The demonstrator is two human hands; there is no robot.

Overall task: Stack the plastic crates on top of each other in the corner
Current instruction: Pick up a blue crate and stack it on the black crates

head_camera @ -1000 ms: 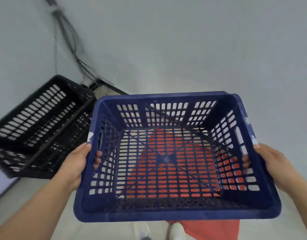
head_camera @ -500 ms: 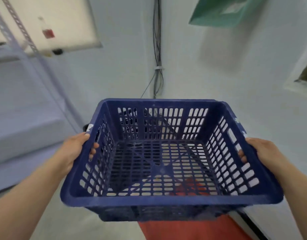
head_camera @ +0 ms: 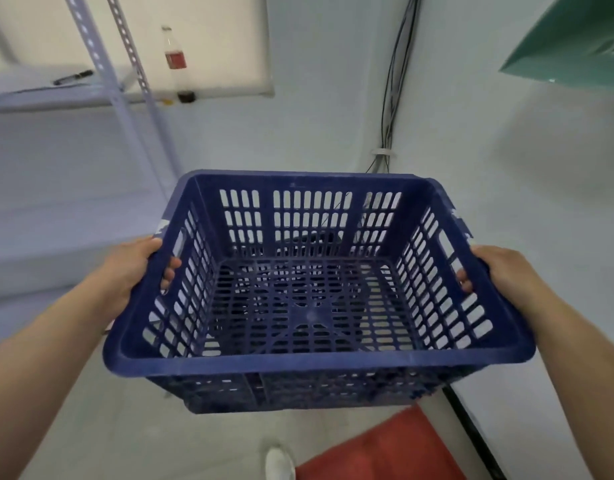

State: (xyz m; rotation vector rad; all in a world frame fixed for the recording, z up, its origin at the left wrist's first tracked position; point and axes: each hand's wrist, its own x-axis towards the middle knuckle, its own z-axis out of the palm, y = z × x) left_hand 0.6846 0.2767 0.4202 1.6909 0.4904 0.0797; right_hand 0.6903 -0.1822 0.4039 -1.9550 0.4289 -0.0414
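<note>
Head view: the blue crate (head_camera: 316,292) is held in the air between 2 grips, left hand (head_camera: 132,271) and right hand (head_camera: 499,275) each clenched through a side handle slot, above the floor (head_camera: 125,427).

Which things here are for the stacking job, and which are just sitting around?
For the job:
- blue crate, held up in the air
- left hand, gripping its left handle slot
- right hand, gripping its right handle slot
- dark crate, glimpsed through the blue one's slats

Just lying about:
- bottle
- marker on the shelf
- cables on the wall
- red mat
</note>
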